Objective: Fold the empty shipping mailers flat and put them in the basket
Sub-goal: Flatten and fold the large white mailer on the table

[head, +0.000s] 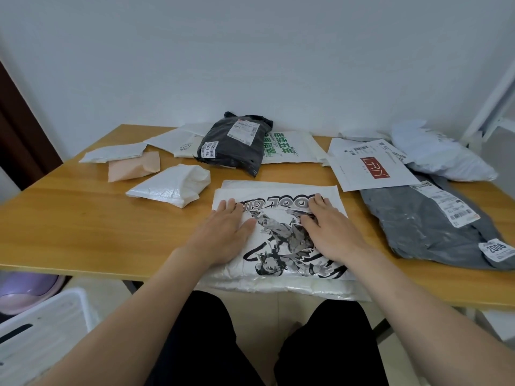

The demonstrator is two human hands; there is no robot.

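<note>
While your left hand (225,232) and right hand (331,232) lie open, palms flat on it, the printed white mailer (281,235) sits at the near edge of the wooden table (69,224), overhanging slightly. Item: thin plastic film, glossy, creased; likely light, limp, slippery. Take it by the side edges. Basket (44,330): white, slotted, rigid, lower left.
</note>
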